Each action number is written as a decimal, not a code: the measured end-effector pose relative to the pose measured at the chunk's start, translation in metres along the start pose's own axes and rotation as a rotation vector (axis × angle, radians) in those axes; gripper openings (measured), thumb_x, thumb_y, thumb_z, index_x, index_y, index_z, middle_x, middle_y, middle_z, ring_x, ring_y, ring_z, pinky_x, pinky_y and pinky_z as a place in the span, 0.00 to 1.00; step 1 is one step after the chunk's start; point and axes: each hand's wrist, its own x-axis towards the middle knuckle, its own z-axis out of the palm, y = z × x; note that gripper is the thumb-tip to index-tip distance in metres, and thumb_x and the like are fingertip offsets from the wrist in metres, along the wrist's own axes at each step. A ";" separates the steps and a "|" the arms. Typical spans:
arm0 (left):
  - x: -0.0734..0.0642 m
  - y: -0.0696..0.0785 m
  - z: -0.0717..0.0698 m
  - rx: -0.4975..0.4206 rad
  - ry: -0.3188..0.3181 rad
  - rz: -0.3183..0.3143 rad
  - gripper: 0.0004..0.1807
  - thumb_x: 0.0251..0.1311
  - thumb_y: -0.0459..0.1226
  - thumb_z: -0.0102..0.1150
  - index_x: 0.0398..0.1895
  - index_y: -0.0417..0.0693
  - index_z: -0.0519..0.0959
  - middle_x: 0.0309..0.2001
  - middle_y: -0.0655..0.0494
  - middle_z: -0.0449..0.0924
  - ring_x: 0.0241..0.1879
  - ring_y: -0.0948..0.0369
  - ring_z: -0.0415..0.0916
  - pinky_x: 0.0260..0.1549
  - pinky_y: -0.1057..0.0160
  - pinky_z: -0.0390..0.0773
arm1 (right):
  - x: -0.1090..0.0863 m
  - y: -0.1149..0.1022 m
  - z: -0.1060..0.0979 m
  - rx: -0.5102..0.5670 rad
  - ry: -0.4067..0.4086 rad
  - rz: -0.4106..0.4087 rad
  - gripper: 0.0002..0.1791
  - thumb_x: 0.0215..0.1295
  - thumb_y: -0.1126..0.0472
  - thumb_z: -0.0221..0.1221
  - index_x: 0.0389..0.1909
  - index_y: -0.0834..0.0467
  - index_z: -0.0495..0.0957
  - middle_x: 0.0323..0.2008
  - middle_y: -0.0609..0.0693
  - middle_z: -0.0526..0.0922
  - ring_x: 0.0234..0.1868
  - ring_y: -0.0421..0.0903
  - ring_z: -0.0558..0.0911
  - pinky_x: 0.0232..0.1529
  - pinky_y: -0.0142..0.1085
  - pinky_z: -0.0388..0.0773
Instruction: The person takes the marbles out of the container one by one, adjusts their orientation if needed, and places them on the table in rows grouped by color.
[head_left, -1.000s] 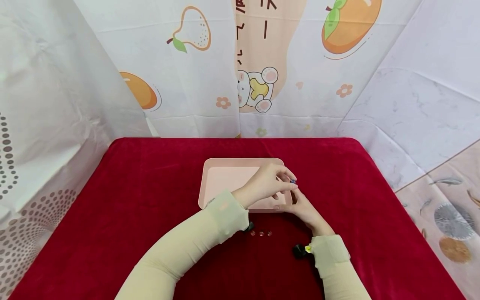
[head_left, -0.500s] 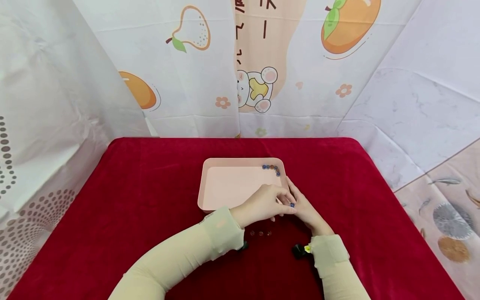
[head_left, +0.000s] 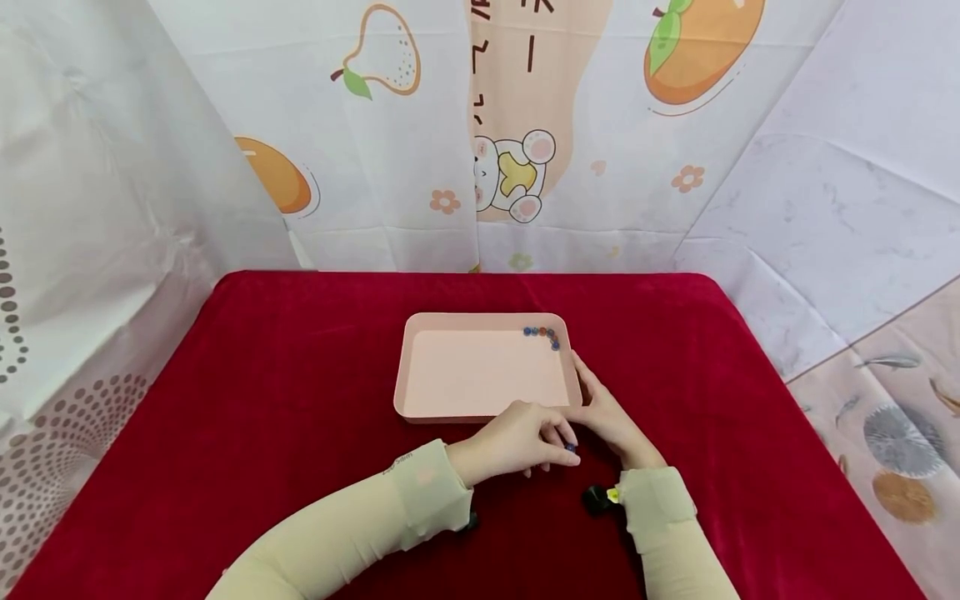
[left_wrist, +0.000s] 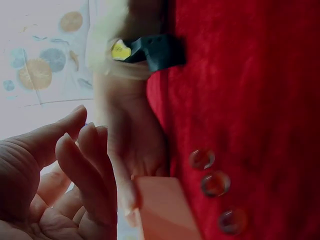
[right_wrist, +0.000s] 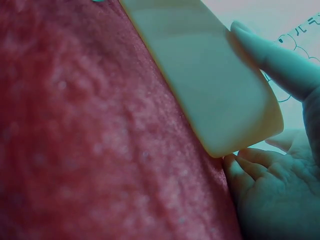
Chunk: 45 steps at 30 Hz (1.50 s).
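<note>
My left hand (head_left: 521,440) pinches a small blue marble (head_left: 571,448) between thumb and fingertips, just in front of the tray's near right corner. In the left wrist view the fingers almost wholly hide that marble. A pale pink rectangular tray (head_left: 480,373) lies on the red cloth. My right hand (head_left: 611,421) grips its near right corner, thumb at the front rim and fingers along the right side. In the right wrist view the thumb reaches over the rim of the tray (right_wrist: 210,90). Several blue and orange marbles (head_left: 542,332) sit in a bent row in the tray's far right corner.
Three clear reddish marbles, one of them a middle marble (left_wrist: 215,183), lie in a row on the red cloth (left_wrist: 260,90); my left hand covers them in the head view. Printed curtains (head_left: 420,167) rise behind the table's far edge.
My left hand has moved from over the tray's right side toward the body, carrying the blue marble and uncovering the marbles in the tray's far corner. The right hand stays at the tray.
</note>
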 end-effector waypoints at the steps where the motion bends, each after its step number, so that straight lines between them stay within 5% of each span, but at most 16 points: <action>1: -0.001 -0.002 0.002 0.004 -0.003 -0.005 0.05 0.57 0.40 0.71 0.32 0.52 0.83 0.24 0.56 0.86 0.17 0.58 0.78 0.15 0.66 0.77 | 0.000 0.000 0.001 0.003 0.002 0.002 0.58 0.60 0.60 0.67 0.80 0.44 0.36 0.79 0.52 0.47 0.75 0.56 0.57 0.71 0.50 0.57; 8: -0.013 -0.013 0.010 0.044 -0.022 -0.042 0.05 0.56 0.39 0.72 0.32 0.51 0.83 0.19 0.62 0.82 0.13 0.64 0.74 0.14 0.67 0.75 | 0.001 -0.002 0.002 0.019 0.011 0.016 0.59 0.58 0.61 0.69 0.80 0.39 0.38 0.77 0.51 0.56 0.68 0.55 0.68 0.65 0.37 0.65; 21: -0.022 -0.027 0.021 0.160 -0.062 -0.086 0.05 0.54 0.37 0.73 0.31 0.51 0.84 0.14 0.65 0.77 0.12 0.68 0.72 0.17 0.71 0.73 | 0.002 -0.002 0.001 -0.016 0.024 0.054 0.57 0.61 0.60 0.68 0.79 0.39 0.38 0.79 0.48 0.46 0.71 0.55 0.62 0.65 0.42 0.62; 45: -0.026 -0.029 0.020 0.214 -0.091 -0.093 0.06 0.54 0.36 0.72 0.32 0.51 0.82 0.14 0.66 0.76 0.09 0.70 0.69 0.13 0.70 0.74 | 0.002 -0.002 0.001 -0.007 0.014 0.037 0.58 0.60 0.61 0.69 0.79 0.39 0.37 0.78 0.52 0.52 0.65 0.56 0.69 0.58 0.29 0.68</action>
